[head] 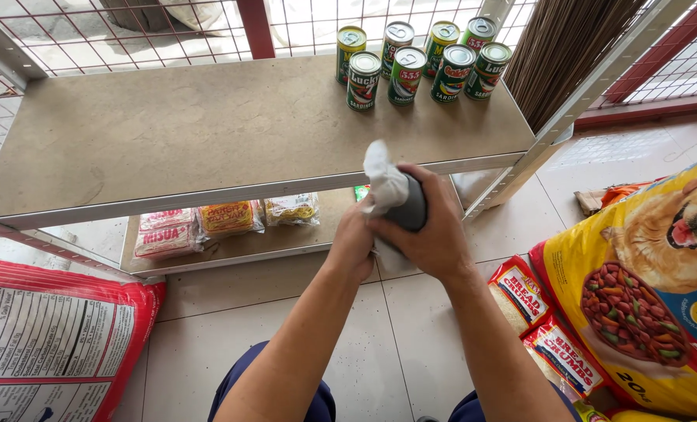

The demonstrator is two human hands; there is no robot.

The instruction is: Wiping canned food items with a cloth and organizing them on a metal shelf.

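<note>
Gripping a grey can (pixel 411 209) in my right hand (pixel 434 234), fingers wrapped tight; left hand (pixel 354 238) pinches soft white cloth (pixel 383 184) beside them; rigid, likely slippery.

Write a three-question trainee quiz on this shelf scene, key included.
1. True or false: the cans stand upright on the top shelf.
2. What do the left hand and right hand grip together? A) a broom B) a grey object wrapped in a white cloth C) a noodle packet
3. Fill in: the yellow bag lies on the person's ____ side.

Key: 1 true; 2 B; 3 right.
</note>
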